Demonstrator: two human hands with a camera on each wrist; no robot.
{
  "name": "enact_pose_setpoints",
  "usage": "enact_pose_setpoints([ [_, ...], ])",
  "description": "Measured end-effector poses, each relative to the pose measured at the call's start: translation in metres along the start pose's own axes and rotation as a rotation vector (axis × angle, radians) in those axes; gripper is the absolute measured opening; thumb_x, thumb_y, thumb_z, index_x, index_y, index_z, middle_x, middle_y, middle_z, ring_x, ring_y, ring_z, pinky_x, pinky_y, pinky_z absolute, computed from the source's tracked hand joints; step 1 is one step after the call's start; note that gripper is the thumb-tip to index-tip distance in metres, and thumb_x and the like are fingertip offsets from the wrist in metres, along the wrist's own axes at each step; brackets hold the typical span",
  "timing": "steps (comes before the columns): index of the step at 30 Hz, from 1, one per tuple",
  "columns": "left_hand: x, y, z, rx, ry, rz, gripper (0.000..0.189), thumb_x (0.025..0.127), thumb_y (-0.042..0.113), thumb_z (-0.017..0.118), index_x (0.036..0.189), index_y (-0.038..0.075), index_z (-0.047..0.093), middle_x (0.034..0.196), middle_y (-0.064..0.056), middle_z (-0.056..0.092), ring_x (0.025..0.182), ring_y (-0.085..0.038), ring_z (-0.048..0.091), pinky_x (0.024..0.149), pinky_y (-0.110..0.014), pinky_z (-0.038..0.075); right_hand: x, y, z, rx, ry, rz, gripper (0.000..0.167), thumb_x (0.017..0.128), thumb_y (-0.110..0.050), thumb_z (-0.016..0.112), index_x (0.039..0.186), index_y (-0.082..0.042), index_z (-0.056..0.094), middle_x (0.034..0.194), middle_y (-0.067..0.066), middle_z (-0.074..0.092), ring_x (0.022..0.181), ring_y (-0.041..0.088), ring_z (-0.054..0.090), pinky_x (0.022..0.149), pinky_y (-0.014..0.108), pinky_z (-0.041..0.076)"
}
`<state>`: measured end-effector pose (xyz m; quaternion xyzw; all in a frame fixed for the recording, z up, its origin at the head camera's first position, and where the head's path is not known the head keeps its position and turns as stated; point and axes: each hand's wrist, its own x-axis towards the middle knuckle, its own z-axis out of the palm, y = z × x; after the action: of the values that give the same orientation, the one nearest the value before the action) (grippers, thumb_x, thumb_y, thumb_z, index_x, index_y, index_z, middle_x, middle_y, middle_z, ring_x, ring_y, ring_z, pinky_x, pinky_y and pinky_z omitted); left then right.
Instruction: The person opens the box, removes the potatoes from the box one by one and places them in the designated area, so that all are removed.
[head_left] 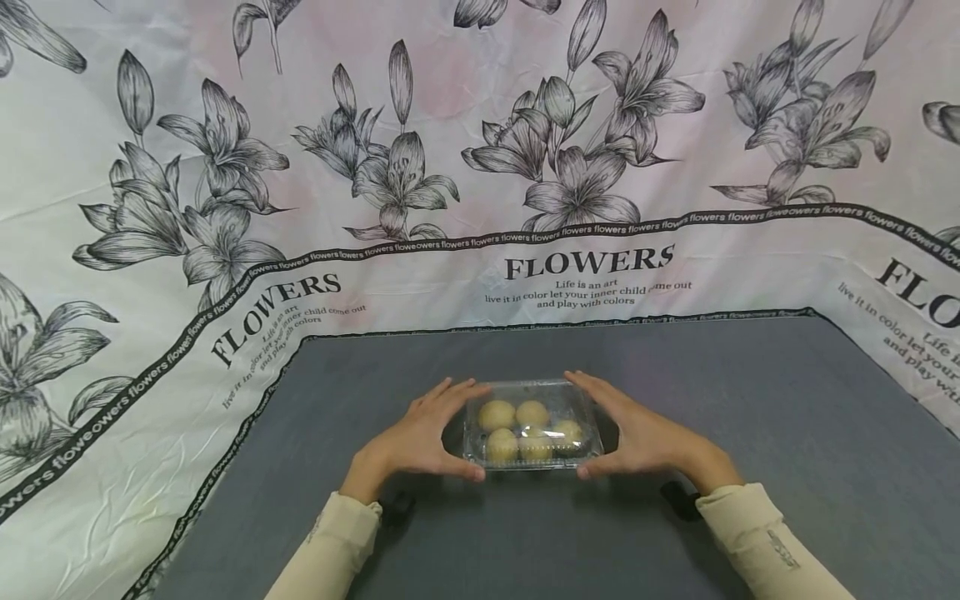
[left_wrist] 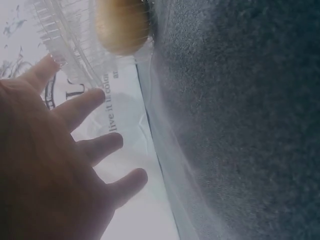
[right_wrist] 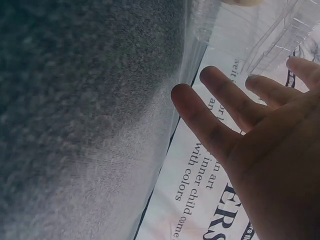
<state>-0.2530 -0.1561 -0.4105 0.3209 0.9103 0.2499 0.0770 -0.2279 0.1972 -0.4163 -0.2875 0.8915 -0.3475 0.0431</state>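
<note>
Screened-off work spot; rm type unclear. Flat, dark-grey, fine-textured tabletop w/ creased, white, pink-tinged sheet printed w/ b&w lilies & blk "FLOWERS" lettering, round back & both sides, hiding rm beyond.

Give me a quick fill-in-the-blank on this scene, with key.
1. The box, with balls in it, is ____ the left hand and the right hand.
2. In the head view, the biggest word printed on the cloth behind the table is ____.
3. The small print just below that word begins "Life is an ____".

Missing words: between; FLOWERS; art
</note>
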Motion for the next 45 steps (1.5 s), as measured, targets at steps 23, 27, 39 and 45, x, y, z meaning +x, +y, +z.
enact_pose_setpoints([
  [23,-0.003,-0.002,0.011,0.019,0.026,-0.056,0.110,0.077,0.069,0.078,0.162,0.047,0.012,0.173,-0.005,0.014,0.160,-0.039,0.008,0.117,-0.076,0.014,0.000,0.002,0.008,-0.002,-0.007,0.025,0.112,0.084,-0.048,0.082,0.165,-0.031,0.007,0.172,0.016,0.010,0.155,0.048,0.016,0.111,0.074,0.029],
  [27,-0.002,-0.001,0.014,0.030,0.040,-0.052,0.109,0.078,0.069,0.077,0.162,0.046,0.011,0.173,-0.005,0.011,0.160,-0.038,0.008,0.118,-0.074,0.014,0.000,0.002,0.009,-0.026,0.003,0.026,0.110,0.086,-0.050,0.080,0.166,-0.026,0.009,0.172,0.016,0.009,0.156,0.048,0.014,0.112,0.074,0.029],
  [39,-0.002,0.003,0.016,0.054,0.063,-0.040,0.104,0.083,0.067,0.073,0.163,0.042,0.012,0.174,-0.005,0.008,0.159,-0.040,0.008,0.120,-0.072,0.014,-0.001,0.001,0.011,-0.080,0.024,0.021,0.101,0.088,-0.053,0.076,0.165,-0.031,0.015,0.171,0.020,0.009,0.153,0.050,0.022,0.110,0.073,0.033],
  [45,-0.002,0.003,0.017,0.089,0.078,-0.045,0.101,0.082,0.070,0.072,0.163,0.043,0.016,0.172,-0.009,0.016,0.158,-0.043,0.012,0.119,-0.072,0.016,0.000,0.002,0.013,-0.097,0.042,0.003,0.094,0.088,-0.052,0.077,0.163,-0.036,0.023,0.169,0.025,0.014,0.150,0.053,0.027,0.105,0.074,0.037],
])
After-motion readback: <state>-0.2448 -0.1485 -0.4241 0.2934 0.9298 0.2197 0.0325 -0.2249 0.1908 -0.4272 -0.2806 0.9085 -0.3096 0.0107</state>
